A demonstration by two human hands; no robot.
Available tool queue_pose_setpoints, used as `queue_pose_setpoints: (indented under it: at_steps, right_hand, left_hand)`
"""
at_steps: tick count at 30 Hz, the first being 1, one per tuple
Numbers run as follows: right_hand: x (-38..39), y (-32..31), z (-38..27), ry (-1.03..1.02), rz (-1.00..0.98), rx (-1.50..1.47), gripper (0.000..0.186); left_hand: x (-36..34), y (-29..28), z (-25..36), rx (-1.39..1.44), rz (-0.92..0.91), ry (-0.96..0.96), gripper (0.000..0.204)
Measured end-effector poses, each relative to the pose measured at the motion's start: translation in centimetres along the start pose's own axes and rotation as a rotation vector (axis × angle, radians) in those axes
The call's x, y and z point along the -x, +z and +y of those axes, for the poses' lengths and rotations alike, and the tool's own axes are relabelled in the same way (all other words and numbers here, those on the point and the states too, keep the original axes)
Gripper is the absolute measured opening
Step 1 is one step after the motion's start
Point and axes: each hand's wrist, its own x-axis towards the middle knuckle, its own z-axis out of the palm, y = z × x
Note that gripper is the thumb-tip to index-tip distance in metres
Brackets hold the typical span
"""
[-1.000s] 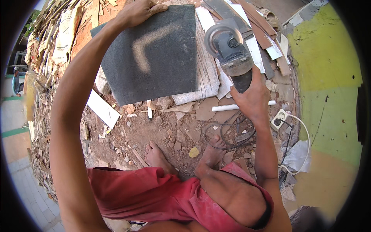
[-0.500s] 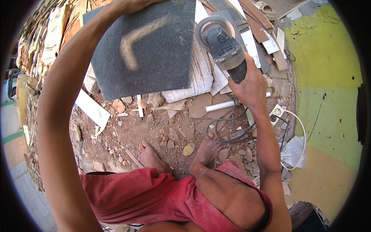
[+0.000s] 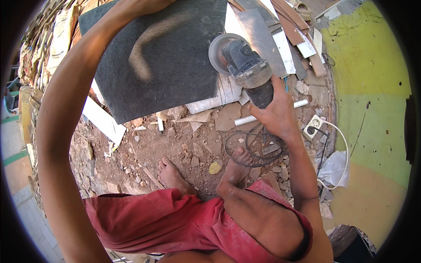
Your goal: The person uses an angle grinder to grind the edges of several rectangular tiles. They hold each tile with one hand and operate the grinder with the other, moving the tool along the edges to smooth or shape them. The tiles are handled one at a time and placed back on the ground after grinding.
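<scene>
My right hand (image 3: 277, 111) is wrapped round the dark body of an angle grinder (image 3: 251, 72). Its pale round disc (image 3: 221, 53) is beside the right edge of a large dark grey stone tile (image 3: 175, 65); whether they touch I cannot tell. At the top of the picture, my left hand (image 3: 147, 5) is at the tile's far edge and grips it, its fingertips cut off by the frame. A bent light patch lies across the tile's face. Under the tile's near right corner lies a whitish, scored block (image 3: 228, 90).
Below the grinder, a looped black cable (image 3: 252, 151) lies over my right foot (image 3: 237, 168). A white power strip (image 3: 313, 127) sits by the yellow-green wall (image 3: 368, 57). White tube (image 3: 245, 120), wood and tile offcuts (image 3: 285, 48) and rubble cover the dirt ground.
The tile has turned slightly, its near left corner coming nearer to me. My right hand and the grinder have come down and left, bringing the disc toward the tile's right edge.
</scene>
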Motion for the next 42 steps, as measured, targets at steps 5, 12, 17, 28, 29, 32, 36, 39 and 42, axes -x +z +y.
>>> queue_pose_setpoints:
  at_steps: [5, 12, 17, 28, 29, 32, 36, 39, 42]
  right_hand:
    - [0.1, 0.4, 0.0, 0.018, -0.032, -0.055, 0.068]
    - [0.5, 0.3, 0.5, 0.035, -0.038, -0.115, 0.067]
    - [0.6, 0.4, 0.5, 0.036, -0.022, -0.168, 0.068]
    - [0.8, 0.2, 0.5, 0.063, -0.038, -0.240, 0.064]
    - [0.7, 0.3, 0.3, 0.070, -0.044, -0.245, 0.065]
    - [0.8, 0.2, 0.1, 0.087, -0.056, -0.265, 0.065]
    - [0.5, 0.7, -0.2, 0.057, -0.076, -0.301, 0.066]
    - [0.8, 0.2, 0.4, 0.095, -0.058, -0.254, 0.065]
    - [0.9, 0.0, 0.3, 0.106, -0.060, -0.258, 0.064]
  left_hand:
    - [0.7, -0.3, 0.4, -0.026, 0.011, -0.034, 0.065]
    - [0.2, -1.0, 2.2, -0.059, 0.018, -0.077, 0.061]
    - [0.7, -1.3, 2.8, -0.041, 0.052, -0.027, 0.060]
    - [1.3, -1.3, 4.0, -0.065, 0.157, 0.023, 0.059]
    - [1.1, -1.3, 3.7, -0.073, 0.144, 0.011, 0.059]
    - [0.6, -1.1, 3.6, -0.085, 0.125, 0.006, 0.059]
    - [1.2, -1.7, 2.9, -0.120, 0.119, -0.015, 0.059]
    - [0.1, -0.4, 3.5, -0.091, 0.124, 0.010, 0.060]
    - [0.0, -0.7, 3.8, -0.099, 0.126, 0.008, 0.060]
